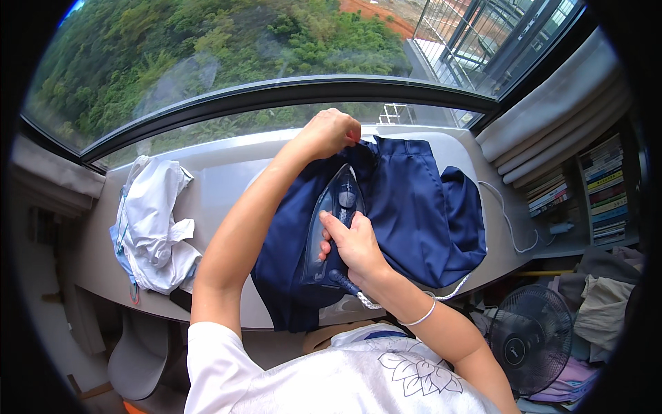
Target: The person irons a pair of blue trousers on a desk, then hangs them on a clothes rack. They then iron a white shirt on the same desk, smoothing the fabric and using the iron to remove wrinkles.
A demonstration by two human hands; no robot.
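Observation:
Navy blue trousers (pixel 408 207) lie spread over a white ironing surface (pixel 455 147) on the table by the window. My right hand (pixel 357 246) is closed round the handle of a dark blue steam iron (pixel 331 227), which rests on the trousers with its tip towards the window. The iron's braided white cord (pixel 368 301) runs off under my right wrist. My left hand (pixel 333 133) reaches across to the far edge and pinches the trousers near the waistband. The fingertips of that hand are partly hidden.
Crumpled white clothing (pixel 155 227) lies on the left of the grey table (pixel 93 248). A thin white cable (pixel 501 202) crosses the right end, beside a bookshelf (pixel 602 191). A black fan (pixel 530 339) and piled clothes (pixel 605 305) stand at lower right, a chair (pixel 137 357) at lower left.

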